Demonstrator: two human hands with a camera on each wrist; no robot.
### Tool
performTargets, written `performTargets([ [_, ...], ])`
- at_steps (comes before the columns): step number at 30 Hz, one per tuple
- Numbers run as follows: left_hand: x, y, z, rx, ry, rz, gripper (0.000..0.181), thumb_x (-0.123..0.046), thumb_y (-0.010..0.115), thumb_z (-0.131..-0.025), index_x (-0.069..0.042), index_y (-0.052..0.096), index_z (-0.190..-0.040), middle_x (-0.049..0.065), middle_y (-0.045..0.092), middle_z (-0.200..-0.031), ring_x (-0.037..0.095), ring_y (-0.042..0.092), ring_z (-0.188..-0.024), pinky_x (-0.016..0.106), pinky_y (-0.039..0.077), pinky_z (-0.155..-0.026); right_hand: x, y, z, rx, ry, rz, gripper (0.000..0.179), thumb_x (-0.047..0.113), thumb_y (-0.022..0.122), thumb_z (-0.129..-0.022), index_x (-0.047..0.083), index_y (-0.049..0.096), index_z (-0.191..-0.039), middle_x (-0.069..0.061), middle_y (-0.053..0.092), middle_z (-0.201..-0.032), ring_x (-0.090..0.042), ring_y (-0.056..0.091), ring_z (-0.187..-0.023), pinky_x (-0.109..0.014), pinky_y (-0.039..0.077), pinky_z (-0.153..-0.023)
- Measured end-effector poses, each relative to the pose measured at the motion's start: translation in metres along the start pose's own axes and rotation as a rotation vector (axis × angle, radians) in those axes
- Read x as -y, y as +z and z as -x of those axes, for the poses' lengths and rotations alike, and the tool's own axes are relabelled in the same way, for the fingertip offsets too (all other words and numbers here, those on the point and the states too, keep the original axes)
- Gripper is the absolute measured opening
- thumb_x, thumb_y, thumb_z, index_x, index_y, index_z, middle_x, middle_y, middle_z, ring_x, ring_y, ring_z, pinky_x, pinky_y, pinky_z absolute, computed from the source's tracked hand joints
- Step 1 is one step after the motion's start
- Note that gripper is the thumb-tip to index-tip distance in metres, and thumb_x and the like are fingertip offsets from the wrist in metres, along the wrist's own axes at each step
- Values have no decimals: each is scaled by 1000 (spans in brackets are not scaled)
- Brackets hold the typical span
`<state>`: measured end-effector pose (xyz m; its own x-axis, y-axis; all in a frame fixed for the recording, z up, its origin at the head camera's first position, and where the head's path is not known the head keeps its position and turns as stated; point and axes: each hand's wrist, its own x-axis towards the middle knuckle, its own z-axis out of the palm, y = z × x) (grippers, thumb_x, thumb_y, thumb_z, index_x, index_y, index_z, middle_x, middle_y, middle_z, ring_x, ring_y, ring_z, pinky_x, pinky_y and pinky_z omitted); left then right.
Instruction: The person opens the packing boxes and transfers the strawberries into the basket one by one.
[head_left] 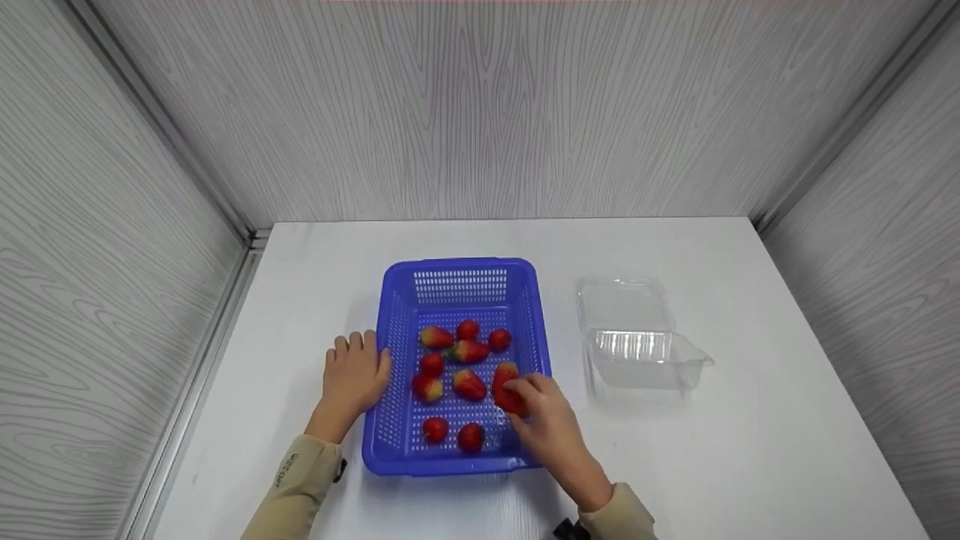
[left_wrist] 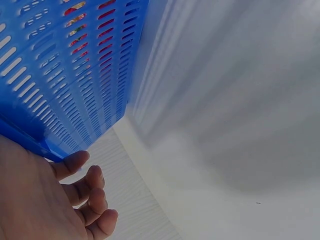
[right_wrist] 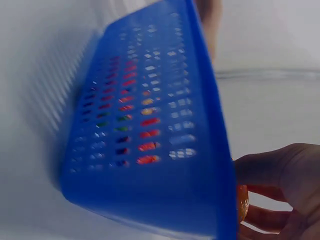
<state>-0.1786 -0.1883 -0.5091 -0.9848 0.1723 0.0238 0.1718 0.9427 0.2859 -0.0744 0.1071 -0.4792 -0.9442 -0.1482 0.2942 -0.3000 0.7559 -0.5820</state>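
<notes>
A blue plastic basket [head_left: 466, 475] with slotted walls holds several red strawberries [head_left: 469, 385], some with yellowish ends. Over its right side, my right hand [head_left: 551, 424] pinches a strawberry [head_left: 510, 401] between thumb and fingers. Part of that fruit shows past the basket rim in the right wrist view, where the rim hides the rest. My left hand [head_left: 354, 373] rests against the basket's left rim, thumb at the edge and fingers loosely extended. From the left wrist, the fingers [left_wrist: 95, 200] appear slightly bent beside the rim, holding nothing between them.
To the right of the basket, a clear plastic clamshell box [head_left: 645, 367] stands on the white table [head_left: 750, 450] with its lid [head_left: 622, 304] folded back. Grey wood-grain panels [head_left: 480, 112] enclose the table at the back and both sides.
</notes>
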Motion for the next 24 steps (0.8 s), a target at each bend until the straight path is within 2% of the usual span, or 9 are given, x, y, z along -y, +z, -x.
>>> performTargets([
  [6,-1,-2,-1,-11,2,8,41,-31,40,-102,5,48,-119,24,51,-104,41,44,-96,53,36,-81,8,15,0,37,-45,222,26,-6,77,-72,4,68,-94,-10,58,-85,-27,59,-76,-43,53,-63],
  [11,-2,-1,0,8,-5,12,43,-31,39,-102,6,48,-121,24,51,-106,41,44,-97,53,36,-82,6,26,-4,151,-65,326,18,-5,74,-73,2,65,-86,-11,56,-76,-29,58,-66,-43,51,-57],
  [18,-3,-2,-3,-41,15,1,40,-30,41,-101,6,49,-117,24,52,-102,41,45,-93,52,37,-79,-2,36,-13,201,-122,380,18,-6,73,-67,4,61,-76,-11,62,-71,-32,62,-65,-44,52,-59],
  [24,-2,-2,-1,-13,1,3,41,-30,41,-101,6,49,-119,24,52,-103,40,45,-93,52,37,-79,-4,43,-14,268,-103,333,15,-7,71,-71,3,64,-79,-11,64,-72,-31,62,-67,-45,52,-60],
])
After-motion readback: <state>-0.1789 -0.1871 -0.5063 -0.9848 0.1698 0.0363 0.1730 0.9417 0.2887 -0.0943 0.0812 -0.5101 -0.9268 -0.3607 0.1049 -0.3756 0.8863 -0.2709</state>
